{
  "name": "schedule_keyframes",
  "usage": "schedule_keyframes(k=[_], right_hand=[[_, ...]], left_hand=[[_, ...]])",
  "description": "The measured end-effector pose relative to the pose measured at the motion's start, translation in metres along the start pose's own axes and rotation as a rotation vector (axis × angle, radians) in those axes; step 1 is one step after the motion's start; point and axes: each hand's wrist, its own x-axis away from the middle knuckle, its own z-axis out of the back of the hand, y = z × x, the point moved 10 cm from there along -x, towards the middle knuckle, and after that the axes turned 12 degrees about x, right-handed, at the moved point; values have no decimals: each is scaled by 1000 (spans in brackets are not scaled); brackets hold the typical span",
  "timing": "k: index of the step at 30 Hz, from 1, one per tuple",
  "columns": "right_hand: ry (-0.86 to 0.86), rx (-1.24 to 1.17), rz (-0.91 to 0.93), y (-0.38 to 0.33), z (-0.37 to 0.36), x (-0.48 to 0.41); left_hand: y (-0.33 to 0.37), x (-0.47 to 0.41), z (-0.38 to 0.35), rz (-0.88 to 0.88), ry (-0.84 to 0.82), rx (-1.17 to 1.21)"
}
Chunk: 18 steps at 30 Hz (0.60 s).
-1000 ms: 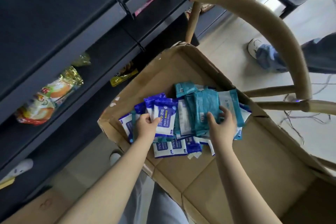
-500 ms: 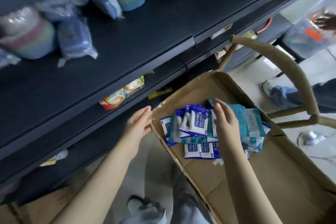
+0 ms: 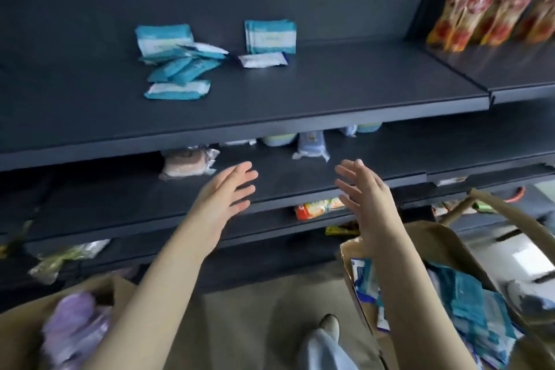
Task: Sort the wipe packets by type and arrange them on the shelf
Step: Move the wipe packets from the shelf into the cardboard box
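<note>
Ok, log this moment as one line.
left hand: open, empty | right hand: open, empty | teal wipe packets: loose on upper shelf | cardboard box: blue and teal packets inside

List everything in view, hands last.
shelf: one, dark grey, top.
teal wipe packets: several, teal-white, shelf left, some fallen.
upright stack: one, teal-white, shelf centre.
white packet: one, white, lying before that stack.
pouches: a row, red-yellow, upper right.
pink pack: one, pink, middle shelf.
cardboard box: one, brown, lower right, wipe packets inside.
left hand: one, open, empty, before the middle shelf.
right hand: one, open, empty, before the same shelf.
</note>
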Motion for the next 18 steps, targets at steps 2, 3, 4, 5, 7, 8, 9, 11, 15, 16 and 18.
schedule_keyframes(k=[2, 3, 4, 5, 7, 8, 9, 11, 15, 16, 18], right_hand=[[-44, 29, 60, -32, -21, -7], [-60, 34, 89, -47, -31, -11], [-72, 37, 114, -61, -39, -18], [-83, 39, 135, -74, -48, -25], [-99, 60, 174, -100, -66, -44], [-104, 75, 194, -112, -76, -56], [-103, 86, 206, -122, -84, -69], [-99, 89, 215, -138, -100, -97], [-103, 117, 215, -162, -129, -157], [-95, 127, 216, -167, -134, -174], [-74, 163, 236, -177, -142, -208]], left_hand=[[34, 0, 11, -61, -15, -19], [51, -1, 16, -93, -17, -26], [68, -4, 22, -122, -11, -28], [83, -8, 29, -149, 3, -29], [111, -21, 45, -199, 51, -45], [123, -28, 54, -224, 87, -57], [134, -38, 64, -249, 126, -64], [154, -57, 82, -290, 195, -65], [185, -103, 108, -340, 264, -78], [194, -116, 110, -354, 267, -89], [211, -143, 113, -387, 282, -116]])
